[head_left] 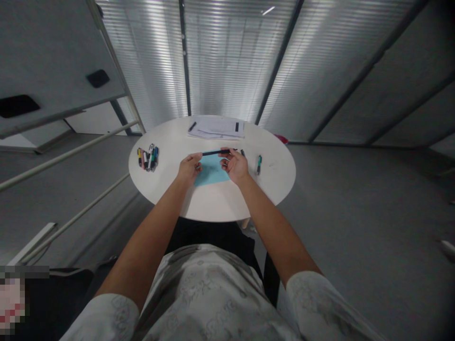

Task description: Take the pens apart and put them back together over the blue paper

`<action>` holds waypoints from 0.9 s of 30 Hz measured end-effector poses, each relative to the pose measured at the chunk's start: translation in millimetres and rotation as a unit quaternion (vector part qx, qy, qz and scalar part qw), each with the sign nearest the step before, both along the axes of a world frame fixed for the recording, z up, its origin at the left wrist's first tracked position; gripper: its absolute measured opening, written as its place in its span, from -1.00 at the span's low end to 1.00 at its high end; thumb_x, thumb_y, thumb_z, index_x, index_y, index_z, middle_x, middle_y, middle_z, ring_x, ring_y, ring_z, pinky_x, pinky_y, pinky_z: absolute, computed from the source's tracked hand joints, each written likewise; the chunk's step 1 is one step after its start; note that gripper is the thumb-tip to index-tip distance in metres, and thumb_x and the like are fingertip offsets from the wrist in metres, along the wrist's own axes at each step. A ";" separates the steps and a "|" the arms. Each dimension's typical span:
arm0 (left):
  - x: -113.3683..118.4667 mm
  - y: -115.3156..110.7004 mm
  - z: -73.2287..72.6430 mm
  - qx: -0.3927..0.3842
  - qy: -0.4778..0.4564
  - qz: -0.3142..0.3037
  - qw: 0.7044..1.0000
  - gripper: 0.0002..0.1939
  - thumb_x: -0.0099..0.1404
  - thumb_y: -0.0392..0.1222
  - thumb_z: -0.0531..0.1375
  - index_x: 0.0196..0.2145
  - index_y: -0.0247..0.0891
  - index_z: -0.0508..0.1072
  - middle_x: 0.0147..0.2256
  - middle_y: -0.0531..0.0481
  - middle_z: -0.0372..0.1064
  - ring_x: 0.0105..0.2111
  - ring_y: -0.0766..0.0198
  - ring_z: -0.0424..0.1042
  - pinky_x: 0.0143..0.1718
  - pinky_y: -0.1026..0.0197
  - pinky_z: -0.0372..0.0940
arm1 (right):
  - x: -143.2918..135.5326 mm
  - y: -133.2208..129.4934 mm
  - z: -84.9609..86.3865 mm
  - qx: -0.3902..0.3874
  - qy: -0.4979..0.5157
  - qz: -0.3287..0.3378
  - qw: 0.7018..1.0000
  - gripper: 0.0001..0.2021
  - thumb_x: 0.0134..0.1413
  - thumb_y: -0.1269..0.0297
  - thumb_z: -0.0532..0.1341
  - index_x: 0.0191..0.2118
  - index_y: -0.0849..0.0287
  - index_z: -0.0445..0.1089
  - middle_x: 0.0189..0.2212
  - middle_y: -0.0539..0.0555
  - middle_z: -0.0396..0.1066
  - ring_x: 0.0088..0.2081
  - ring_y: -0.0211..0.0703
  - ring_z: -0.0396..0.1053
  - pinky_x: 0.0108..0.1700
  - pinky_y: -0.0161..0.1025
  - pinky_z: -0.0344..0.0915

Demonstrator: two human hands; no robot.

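Note:
A slim black pen [213, 152] is held level between my two hands, above a light blue sheet of paper [212, 176]. My left hand [190, 168] pinches its left end between thumb and finger. At the other end, my right hand [236, 166] has its thumb and fingers closed on the pen. The blue sheet lies on a round white table [216, 206], partly covered by both hands. Just past my right hand lies a small dark piece [242, 153], too small to name. Farther right rests a green and black pen [259, 164].
Several markers [148, 158] lie bunched at the table's left. A stack of white papers [216, 128] with a dark pen [192, 126] on it sits at the far edge. A metal rail frame [71, 146] stands left, and window blinds [227, 61] rise behind.

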State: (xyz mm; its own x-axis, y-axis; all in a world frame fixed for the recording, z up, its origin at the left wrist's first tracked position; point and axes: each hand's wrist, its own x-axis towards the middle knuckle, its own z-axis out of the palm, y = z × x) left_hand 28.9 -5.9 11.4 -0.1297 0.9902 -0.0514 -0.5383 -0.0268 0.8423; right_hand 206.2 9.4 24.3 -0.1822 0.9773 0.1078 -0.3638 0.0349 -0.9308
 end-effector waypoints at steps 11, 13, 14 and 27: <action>5.1 2.4 -13.9 0.083 0.185 -0.023 0.979 -0.83 -0.01 -0.23 0.39 -0.41 -0.30 0.54 -0.61 0.07 0.30 -0.62 0.43 0.25 -0.56 0.35 0.13 | 7.4 -5.7 9.5 0.004 0.029 0.055 0.998 -0.41 0.06 -0.39 -0.07 -0.24 0.08 0.25 -0.32 0.11 0.42 -0.35 -0.06 0.40 -0.46 -0.22 0.24; 5.3 2.5 -13.9 0.086 0.195 -0.025 0.977 -0.82 0.00 -0.24 0.39 -0.38 -0.28 0.53 -0.58 0.07 0.33 -0.62 0.43 0.26 -0.56 0.34 0.13 | 8.0 -5.5 9.2 0.004 0.056 0.053 0.997 -0.42 0.07 -0.39 -0.07 -0.30 0.08 0.23 -0.37 0.11 0.40 -0.37 -0.07 0.37 -0.45 -0.21 0.25; 5.4 2.6 -13.4 0.083 0.186 -0.024 0.979 -0.81 0.00 -0.24 0.38 -0.38 -0.27 0.52 -0.57 0.07 0.33 -0.62 0.43 0.26 -0.56 0.34 0.13 | 8.9 -5.1 8.9 0.005 0.069 0.045 0.997 -0.43 0.07 -0.39 -0.07 -0.33 0.09 0.22 -0.39 0.10 0.38 -0.39 -0.09 0.35 -0.44 -0.20 0.25; 4.0 1.1 -1.4 -0.011 0.020 -0.004 1.000 -0.82 -0.03 -0.35 0.29 -0.42 -0.26 0.39 -0.54 0.11 0.24 -0.65 0.46 0.24 -0.58 0.31 0.19 | 28.6 3.0 2.4 0.012 0.147 -0.034 0.989 -0.54 0.15 -0.24 -0.01 -0.49 0.07 0.09 -0.55 0.00 0.18 -0.60 -0.25 0.07 -0.55 -0.23 0.16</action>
